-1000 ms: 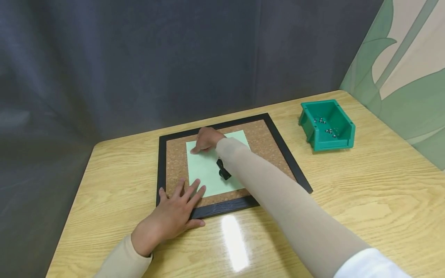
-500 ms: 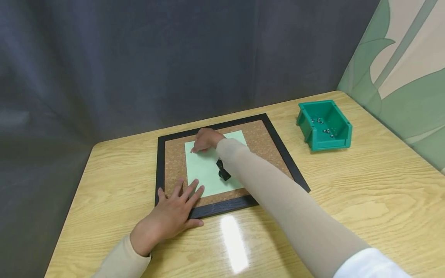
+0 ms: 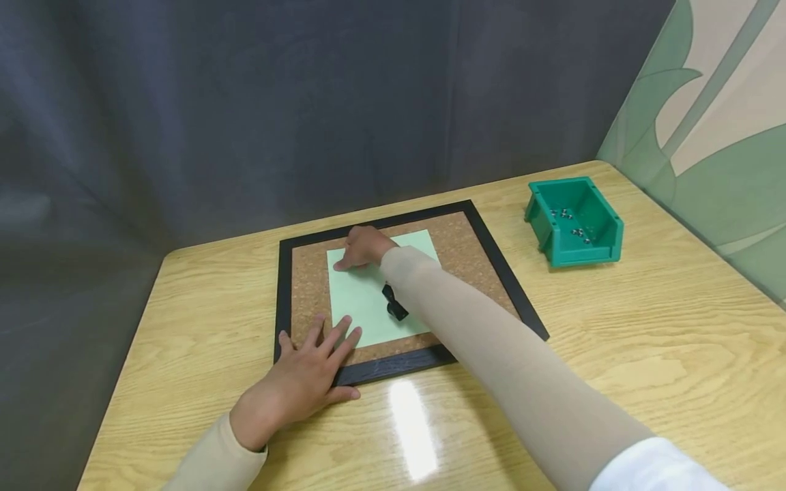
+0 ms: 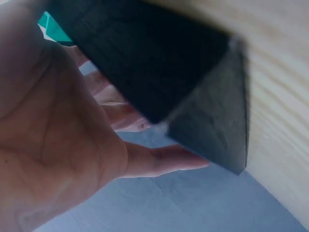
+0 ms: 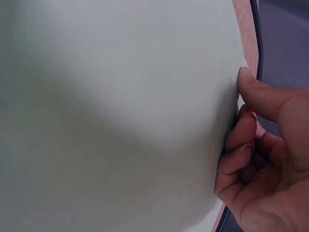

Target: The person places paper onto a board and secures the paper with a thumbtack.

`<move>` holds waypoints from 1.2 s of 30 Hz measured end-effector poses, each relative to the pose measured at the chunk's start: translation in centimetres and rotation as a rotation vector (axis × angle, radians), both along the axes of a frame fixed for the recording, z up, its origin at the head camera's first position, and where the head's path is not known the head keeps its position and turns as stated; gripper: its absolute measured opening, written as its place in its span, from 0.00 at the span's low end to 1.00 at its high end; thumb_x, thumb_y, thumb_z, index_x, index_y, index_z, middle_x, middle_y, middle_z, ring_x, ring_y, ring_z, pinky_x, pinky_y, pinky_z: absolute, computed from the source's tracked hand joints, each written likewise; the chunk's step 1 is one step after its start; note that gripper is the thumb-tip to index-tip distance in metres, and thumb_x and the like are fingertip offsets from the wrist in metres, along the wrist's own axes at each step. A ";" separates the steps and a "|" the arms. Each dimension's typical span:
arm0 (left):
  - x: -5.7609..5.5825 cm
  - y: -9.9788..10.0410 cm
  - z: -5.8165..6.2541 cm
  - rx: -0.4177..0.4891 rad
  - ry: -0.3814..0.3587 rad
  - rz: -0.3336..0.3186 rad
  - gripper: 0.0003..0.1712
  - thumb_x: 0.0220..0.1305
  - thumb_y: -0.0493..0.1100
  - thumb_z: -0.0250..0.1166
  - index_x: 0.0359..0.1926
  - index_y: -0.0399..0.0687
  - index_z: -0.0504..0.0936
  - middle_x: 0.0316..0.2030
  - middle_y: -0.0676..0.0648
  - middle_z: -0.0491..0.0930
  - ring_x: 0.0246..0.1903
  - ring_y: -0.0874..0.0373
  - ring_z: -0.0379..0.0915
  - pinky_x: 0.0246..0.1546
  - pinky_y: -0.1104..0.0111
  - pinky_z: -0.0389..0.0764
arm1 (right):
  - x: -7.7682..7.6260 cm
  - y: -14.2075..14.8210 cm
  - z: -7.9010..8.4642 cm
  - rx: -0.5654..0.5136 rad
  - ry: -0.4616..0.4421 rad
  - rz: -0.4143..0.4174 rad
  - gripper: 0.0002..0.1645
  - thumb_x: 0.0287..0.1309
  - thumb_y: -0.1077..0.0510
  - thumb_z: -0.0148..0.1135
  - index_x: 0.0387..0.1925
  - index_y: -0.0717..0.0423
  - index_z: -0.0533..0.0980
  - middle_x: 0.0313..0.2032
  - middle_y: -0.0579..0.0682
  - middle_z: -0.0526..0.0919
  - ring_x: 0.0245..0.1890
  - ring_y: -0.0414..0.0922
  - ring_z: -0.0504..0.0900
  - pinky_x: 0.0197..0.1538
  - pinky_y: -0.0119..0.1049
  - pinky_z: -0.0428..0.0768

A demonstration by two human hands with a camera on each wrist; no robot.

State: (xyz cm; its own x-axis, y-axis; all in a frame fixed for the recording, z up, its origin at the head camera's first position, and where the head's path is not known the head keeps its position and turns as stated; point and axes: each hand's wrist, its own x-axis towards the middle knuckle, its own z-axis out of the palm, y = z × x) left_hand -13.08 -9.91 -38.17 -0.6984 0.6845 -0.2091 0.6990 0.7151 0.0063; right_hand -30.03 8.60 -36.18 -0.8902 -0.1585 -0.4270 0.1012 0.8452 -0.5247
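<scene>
A light green sheet of paper [image 3: 362, 307] lies on a cork board [image 3: 457, 235] with a black frame [image 3: 393, 368]. My left hand [image 3: 303, 378] rests spread over the board's near left corner, fingertips at the sheet's lower left. In the left wrist view, the thumb [image 4: 166, 160] lies along the frame's outer side. At the sheet's upper left, the thumb of my right hand [image 3: 366, 247] presses on the paper. The right wrist view shows that thumb [image 5: 258, 94] stretched out and the other fingers [image 5: 239, 162] curled. Nothing shows inside them; what lies under the thumb tip is hidden.
A green plastic bin [image 3: 583, 256] with several small shiny pieces stands at the table's far right. A black wrist camera [image 3: 394, 303] hangs beneath the right forearm. A dark curtain [image 3: 307, 116] borders the wooden table [image 3: 202, 300] at the back.
Half a second ago a small dark dot showed beside the right thumb tip; now the thumb covers that spot. The left hand stays in place on the board.
</scene>
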 end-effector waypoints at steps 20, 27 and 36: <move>0.2 0.0 -0.3 -0.030 -0.017 0.030 0.50 0.64 0.73 0.55 0.79 0.57 0.52 0.80 0.48 0.46 0.76 0.34 0.45 0.52 0.21 0.61 | 0.4 0.1 -0.6 -0.010 0.052 0.100 0.18 0.65 0.41 0.63 0.29 0.49 0.76 0.32 0.45 0.76 0.30 0.41 0.71 0.36 0.36 0.71; 0.1 0.1 -0.2 -0.032 -0.017 0.025 0.51 0.64 0.73 0.54 0.79 0.57 0.51 0.80 0.48 0.47 0.76 0.34 0.45 0.52 0.22 0.62 | 0.0 0.5 -0.8 -0.063 0.029 0.066 0.18 0.61 0.43 0.68 0.24 0.48 0.74 0.23 0.43 0.74 0.23 0.41 0.67 0.31 0.34 0.68; -0.1 0.1 -0.2 -0.050 0.002 0.019 0.51 0.64 0.74 0.54 0.79 0.57 0.51 0.80 0.48 0.47 0.76 0.35 0.45 0.52 0.23 0.63 | 0.3 0.2 -0.9 -0.041 0.078 0.049 0.19 0.62 0.42 0.67 0.24 0.48 0.73 0.22 0.43 0.69 0.24 0.40 0.66 0.31 0.34 0.67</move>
